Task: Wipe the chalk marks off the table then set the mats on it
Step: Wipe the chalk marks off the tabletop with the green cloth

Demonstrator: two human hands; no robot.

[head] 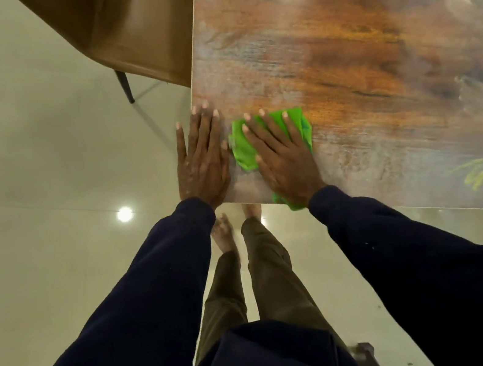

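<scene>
Chalk-smeared brown wooden table (337, 37) runs off frame up top. Your right hand (281, 150) presses flat, fingers spread, on a crumpled bright green cloth (242, 150), hiding most of it. Your left hand (202, 157) lies flat beside it, holding nothing. Blurry yellow-green chalk scribble (480, 171) sits near the front edge.

The table (340, 52) offers free passage toward 1 and 3 o'clock; a brown chair (125, 25) blocks its edge at 11 o'clock.
</scene>
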